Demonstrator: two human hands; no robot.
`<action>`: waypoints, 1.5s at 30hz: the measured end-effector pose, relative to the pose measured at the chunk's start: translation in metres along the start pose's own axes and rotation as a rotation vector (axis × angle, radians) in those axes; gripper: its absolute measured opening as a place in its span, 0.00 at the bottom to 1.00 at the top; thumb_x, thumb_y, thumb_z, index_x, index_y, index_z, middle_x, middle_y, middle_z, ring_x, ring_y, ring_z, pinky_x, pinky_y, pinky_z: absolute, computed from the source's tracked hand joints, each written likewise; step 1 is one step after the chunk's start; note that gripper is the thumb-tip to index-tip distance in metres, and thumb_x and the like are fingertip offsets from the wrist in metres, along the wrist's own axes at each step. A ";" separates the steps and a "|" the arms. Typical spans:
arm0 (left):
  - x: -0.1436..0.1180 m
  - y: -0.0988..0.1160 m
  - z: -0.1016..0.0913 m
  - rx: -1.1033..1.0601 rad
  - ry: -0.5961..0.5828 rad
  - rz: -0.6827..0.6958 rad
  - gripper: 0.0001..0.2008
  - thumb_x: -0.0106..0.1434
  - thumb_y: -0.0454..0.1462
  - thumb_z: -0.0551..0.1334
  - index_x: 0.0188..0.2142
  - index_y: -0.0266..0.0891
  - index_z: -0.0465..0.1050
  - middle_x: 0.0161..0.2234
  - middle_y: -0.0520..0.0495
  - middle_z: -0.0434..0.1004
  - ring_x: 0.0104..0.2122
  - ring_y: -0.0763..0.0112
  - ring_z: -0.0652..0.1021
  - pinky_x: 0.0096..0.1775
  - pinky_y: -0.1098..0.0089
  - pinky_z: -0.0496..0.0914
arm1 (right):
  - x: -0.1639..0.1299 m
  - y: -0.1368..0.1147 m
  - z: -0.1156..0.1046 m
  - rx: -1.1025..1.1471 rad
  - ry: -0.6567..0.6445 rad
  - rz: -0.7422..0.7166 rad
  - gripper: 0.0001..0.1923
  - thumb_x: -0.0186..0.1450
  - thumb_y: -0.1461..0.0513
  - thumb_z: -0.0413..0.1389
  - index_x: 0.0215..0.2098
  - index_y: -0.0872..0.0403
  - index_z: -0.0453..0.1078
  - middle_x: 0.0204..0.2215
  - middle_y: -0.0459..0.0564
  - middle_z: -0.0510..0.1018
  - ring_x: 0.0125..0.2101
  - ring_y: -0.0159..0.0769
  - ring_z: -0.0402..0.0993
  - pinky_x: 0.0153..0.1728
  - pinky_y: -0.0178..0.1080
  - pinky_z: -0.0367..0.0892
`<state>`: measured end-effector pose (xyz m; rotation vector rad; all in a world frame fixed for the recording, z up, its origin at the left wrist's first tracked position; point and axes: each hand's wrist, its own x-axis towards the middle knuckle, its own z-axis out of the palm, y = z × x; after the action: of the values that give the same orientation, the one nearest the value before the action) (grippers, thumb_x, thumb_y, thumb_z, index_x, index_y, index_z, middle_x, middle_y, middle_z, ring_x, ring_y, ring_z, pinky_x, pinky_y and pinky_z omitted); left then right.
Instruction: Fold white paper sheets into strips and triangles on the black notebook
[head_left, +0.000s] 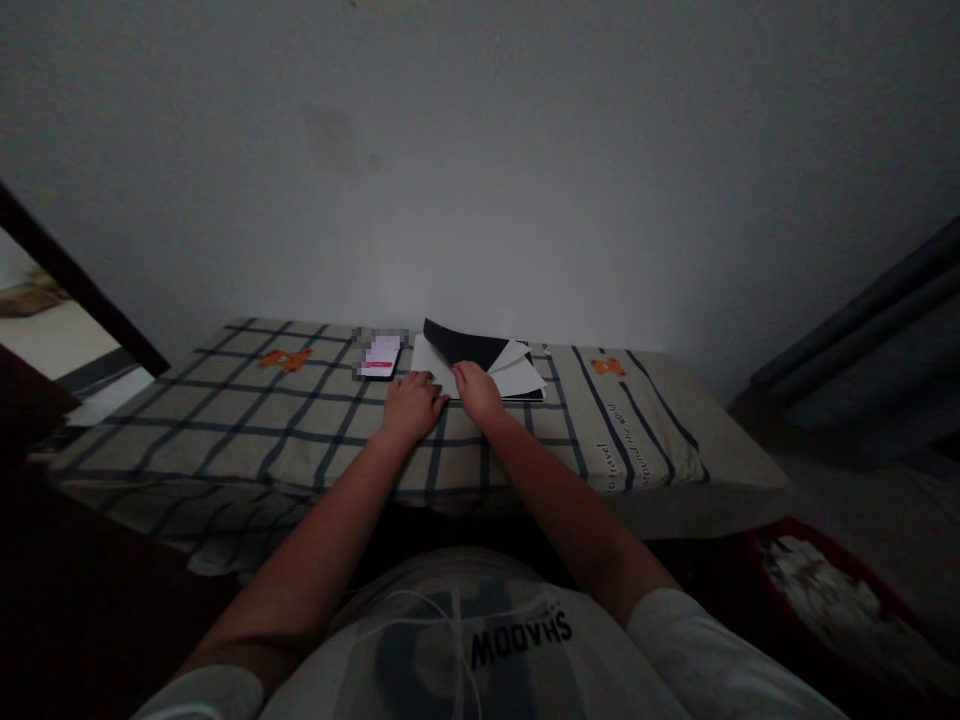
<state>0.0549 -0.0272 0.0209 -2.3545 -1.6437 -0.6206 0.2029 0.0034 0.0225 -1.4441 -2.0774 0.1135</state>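
A stack of white paper (519,380) lies on the cloth-covered table against the wall, with a dark edge showing beneath it at the right. Over it rises a black sheet (469,347), its far left corner lifted and curled up. My right hand (478,392) pinches the near edge of this black sheet. At the lower left corner of the stack, my left hand (412,408) rests palm down with fingers stretched out, touching the paper's edge. Just left of the stack is a phone (381,357) with a lit screen, partly blurred.
The checked tablecloth (337,440) carries orange bear prints and hangs over the front edge. A bare wall (487,180) stands directly behind the table. At the lower right is a red bin (787,530) with whitish contents. Dark curtain-like fabric (877,340) hangs at the right.
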 end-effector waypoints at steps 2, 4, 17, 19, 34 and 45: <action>0.000 0.001 0.008 0.000 -0.047 0.002 0.16 0.66 0.41 0.52 0.45 0.38 0.76 0.46 0.38 0.74 0.49 0.52 0.71 0.47 0.55 0.65 | 0.000 -0.001 -0.001 -0.026 -0.030 -0.012 0.18 0.73 0.61 0.39 0.49 0.56 0.69 0.45 0.54 0.74 0.47 0.34 0.69 0.48 0.34 0.61; 0.000 0.001 0.014 -0.014 -0.043 0.004 0.17 0.66 0.39 0.52 0.47 0.37 0.75 0.47 0.38 0.74 0.48 0.54 0.71 0.47 0.58 0.66 | -0.001 -0.002 -0.002 -0.052 -0.066 -0.033 0.18 0.73 0.60 0.40 0.49 0.55 0.69 0.45 0.54 0.74 0.47 0.34 0.69 0.47 0.34 0.61; 0.008 -0.007 0.011 -0.251 0.063 -0.037 0.18 0.65 0.35 0.49 0.48 0.33 0.71 0.47 0.37 0.75 0.48 0.58 0.73 0.52 0.61 0.66 | -0.002 -0.012 -0.005 -0.291 -0.269 -0.153 0.17 0.70 0.59 0.46 0.45 0.57 0.74 0.44 0.57 0.75 0.44 0.41 0.72 0.39 0.37 0.65; 0.010 -0.010 0.020 -0.267 0.023 -0.101 0.20 0.64 0.33 0.48 0.52 0.31 0.69 0.49 0.36 0.74 0.49 0.58 0.73 0.52 0.61 0.66 | 0.000 -0.008 -0.007 -0.236 -0.301 -0.165 0.16 0.69 0.58 0.48 0.43 0.57 0.75 0.43 0.57 0.76 0.43 0.40 0.72 0.40 0.37 0.65; 0.069 0.011 0.016 -0.180 -0.135 0.095 0.20 0.65 0.43 0.54 0.52 0.38 0.71 0.53 0.40 0.71 0.52 0.57 0.71 0.53 0.61 0.64 | 0.054 0.095 -0.078 -0.129 0.169 0.147 0.17 0.65 0.61 0.50 0.49 0.59 0.72 0.45 0.59 0.72 0.47 0.43 0.67 0.51 0.43 0.60; 0.057 0.021 0.050 -0.082 -0.067 0.082 0.24 0.67 0.48 0.52 0.56 0.39 0.68 0.59 0.38 0.66 0.58 0.51 0.64 0.57 0.53 0.57 | 0.049 0.143 -0.053 -0.012 0.066 0.370 0.22 0.61 0.57 0.54 0.51 0.58 0.70 0.43 0.58 0.75 0.44 0.43 0.71 0.48 0.42 0.64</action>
<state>0.1022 0.0330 0.0032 -2.5127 -1.5673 -0.6110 0.3371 0.0905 0.0298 -1.8016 -1.7418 0.1971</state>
